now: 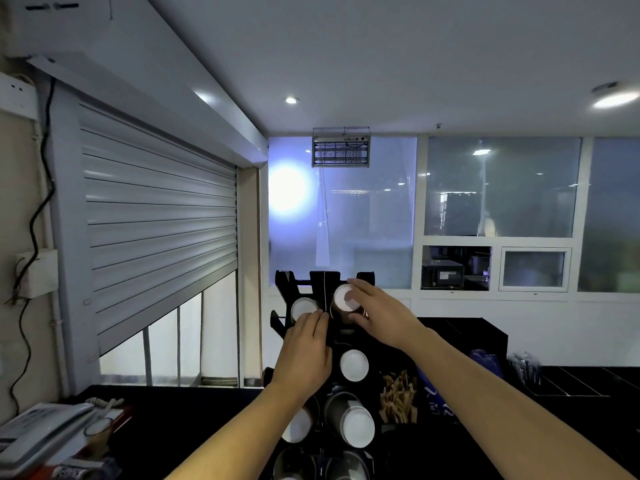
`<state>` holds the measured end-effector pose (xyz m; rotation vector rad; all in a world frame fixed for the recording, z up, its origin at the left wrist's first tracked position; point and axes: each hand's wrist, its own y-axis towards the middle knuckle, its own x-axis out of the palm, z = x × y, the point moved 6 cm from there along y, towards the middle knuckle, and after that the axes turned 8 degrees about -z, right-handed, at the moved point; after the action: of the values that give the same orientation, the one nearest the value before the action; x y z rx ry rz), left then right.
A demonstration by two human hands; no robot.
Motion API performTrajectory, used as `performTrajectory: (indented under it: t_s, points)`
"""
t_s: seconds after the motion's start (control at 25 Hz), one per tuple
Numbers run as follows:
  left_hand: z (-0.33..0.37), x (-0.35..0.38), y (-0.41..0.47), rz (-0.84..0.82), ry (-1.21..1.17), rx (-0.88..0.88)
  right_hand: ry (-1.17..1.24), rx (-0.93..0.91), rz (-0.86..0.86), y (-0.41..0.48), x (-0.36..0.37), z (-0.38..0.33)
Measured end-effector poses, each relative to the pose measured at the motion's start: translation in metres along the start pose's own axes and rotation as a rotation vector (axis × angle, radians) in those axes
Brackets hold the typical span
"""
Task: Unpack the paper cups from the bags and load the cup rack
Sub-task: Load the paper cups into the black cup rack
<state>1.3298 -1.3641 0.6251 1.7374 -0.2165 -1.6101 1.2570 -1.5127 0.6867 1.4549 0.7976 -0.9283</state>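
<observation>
A black cup rack (287, 282) stands on the dark counter in front of me, with stacks of paper cups lying in its slots, white bottoms toward me. My right hand (377, 313) grips the stack of brown cups (341, 301) in the top right slot, fingers over its white bottom and thumb below. My left hand (304, 351) rests on the rack's middle divider, fingertips at the cup stack (302, 307) in the top left slot. More cup stacks (354, 364) (356, 426) fill the lower slots. No bags can be made out.
A holder of wooden stirrers (398, 396) and a blue pack (440, 403) sit right of the rack. A telephone (45, 427) and a small glass (98, 431) lie at the counter's left. A roller shutter (159, 216) hangs to the left, with windows behind the rack.
</observation>
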Motion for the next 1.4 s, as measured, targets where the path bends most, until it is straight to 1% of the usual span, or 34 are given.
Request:
performTrajectory:
  t_s: [0.12, 0.24, 0.48, 0.6, 0.72, 0.8, 0.96, 1.04, 1.2, 1.32, 1.4]
  points:
    - [-0.002, -0.003, 0.0, 0.017, -0.034, -0.001, 0.102, 0.038, -0.005, -0.003, 0.0, 0.001]
    - [-0.002, -0.003, 0.0, 0.025, -0.055, 0.002, 0.15, 0.055, 0.001, -0.008, 0.0, 0.001]
    - [0.016, -0.008, -0.006, 0.017, -0.006, -0.082, 0.146, 0.069, 0.069, -0.028, -0.003, -0.001]
    - [0.043, -0.002, -0.011, 0.042, -0.044, -0.015, 0.11, 0.068, 0.107, -0.045, -0.012, 0.003]
    - [0.083, 0.011, -0.018, 0.026, -0.084, 0.104, 0.034, 0.083, 0.149, -0.078, -0.023, 0.015]
    - [0.116, 0.022, -0.022, -0.009, -0.088, 0.168, 0.009, 0.114, 0.114, -0.11, -0.027, 0.033]
    - [0.193, 0.044, -0.032, -0.106, -0.139, 0.235, -0.003, 0.199, 0.057, -0.188, -0.037, 0.081]
    - [0.238, 0.063, -0.04, -0.164, -0.185, 0.224, 0.006, 0.251, 0.024, -0.235, -0.043, 0.112]
    - [0.323, 0.113, -0.062, -0.25, -0.184, 0.139, -0.052, 0.252, -0.135, -0.323, -0.031, 0.164]
    - [0.385, 0.161, -0.088, -0.417, -0.191, 0.102, -0.005, 0.247, -0.236, -0.391, -0.013, 0.192]
    - [0.413, 0.187, -0.109, -0.518, -0.172, 0.058, 0.044, 0.271, -0.34, -0.433, 0.013, 0.205]
